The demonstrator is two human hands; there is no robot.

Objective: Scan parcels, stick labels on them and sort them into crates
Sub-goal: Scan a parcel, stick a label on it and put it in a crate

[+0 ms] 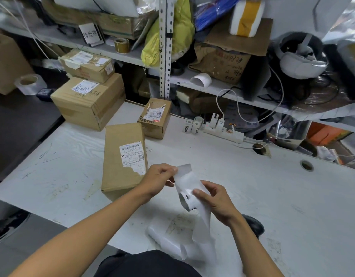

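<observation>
above the table, left fingers pinch a label; right fingers grip the roll.

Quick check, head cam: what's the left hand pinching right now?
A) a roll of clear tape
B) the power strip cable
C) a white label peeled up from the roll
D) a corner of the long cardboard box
C: the left hand pinches a white label lifted off the label roll, which the right hand holds, with the long cardboard box lying untouched beside them.

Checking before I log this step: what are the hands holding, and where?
Right hand grips the label roll round its body; left hand pinches a label's edge.
</observation>
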